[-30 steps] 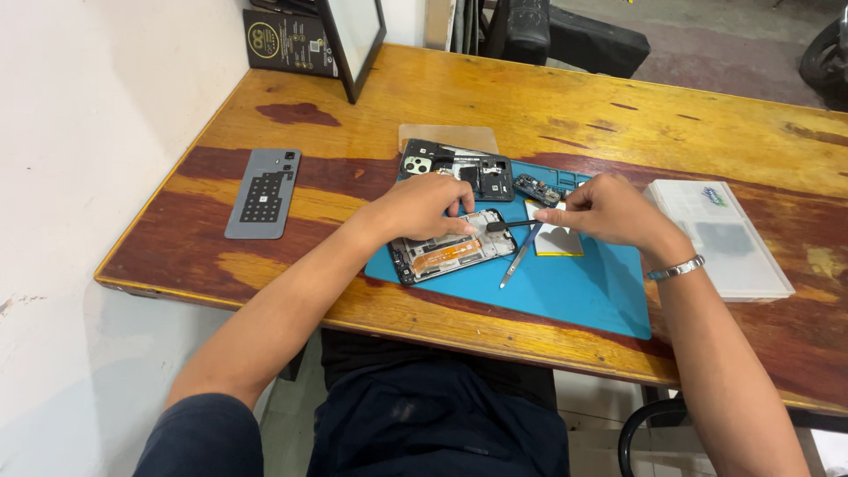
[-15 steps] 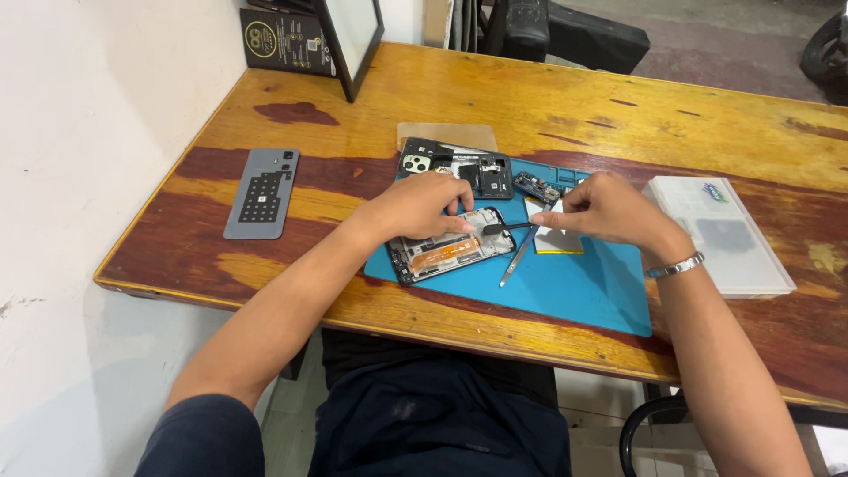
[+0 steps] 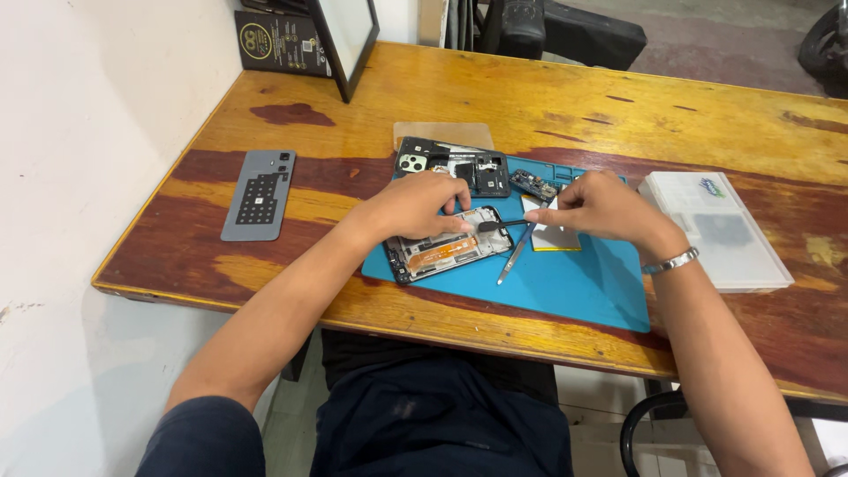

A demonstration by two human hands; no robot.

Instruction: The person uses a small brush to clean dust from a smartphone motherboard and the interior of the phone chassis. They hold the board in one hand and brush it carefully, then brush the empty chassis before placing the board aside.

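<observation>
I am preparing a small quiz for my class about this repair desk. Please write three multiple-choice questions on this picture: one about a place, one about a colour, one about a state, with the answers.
1. Where does the grey back cover lie?
A. On the bare wood, to the left of the mat
B. On the mat, under the hands
C. On top of the clear plastic box

2. What colour is the work mat?
A. Red
B. Blue
C. Yellow

3. In what state is the phone under the left hand?
A. Closed, with its back cover on
C. Wrapped in paper
B. Open, with inner parts showing

Answers:
1 A: the cover rests on the table, apart from the mat.
2 B: the mat is blue under the phone and the tool.
3 B: an orange flat cable and inner parts show; the right hand holds a thin tool toward it.
</observation>
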